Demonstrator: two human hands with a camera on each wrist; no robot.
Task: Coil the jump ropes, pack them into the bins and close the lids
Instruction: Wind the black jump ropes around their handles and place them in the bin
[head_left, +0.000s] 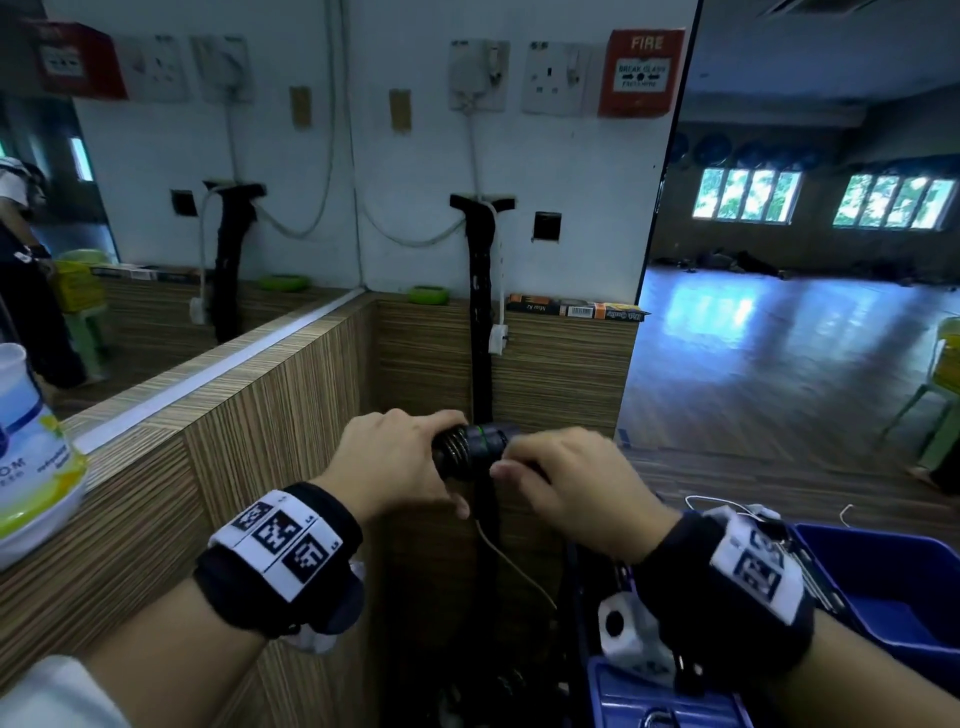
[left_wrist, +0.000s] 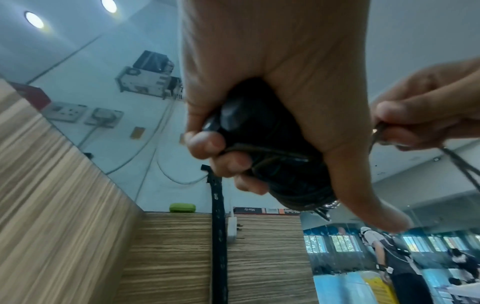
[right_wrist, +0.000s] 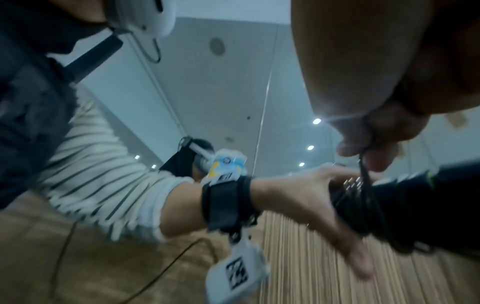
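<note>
Wristbands nearest; our left hand (head_left: 400, 462) is gripping the rope bundle (head_left: 470, 448); our right hand (head_left: 571, 483) is pinching the cord (left_wrist: 379, 131). Slackening, we judge, risks unravelling.

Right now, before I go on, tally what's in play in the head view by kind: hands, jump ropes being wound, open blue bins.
Hands: 2, left hand and right hand
Jump rope: 1, wound round its handles, left hand grips it, right hand pinches its cord
Open blue bin: 1
Total: 4
</note>
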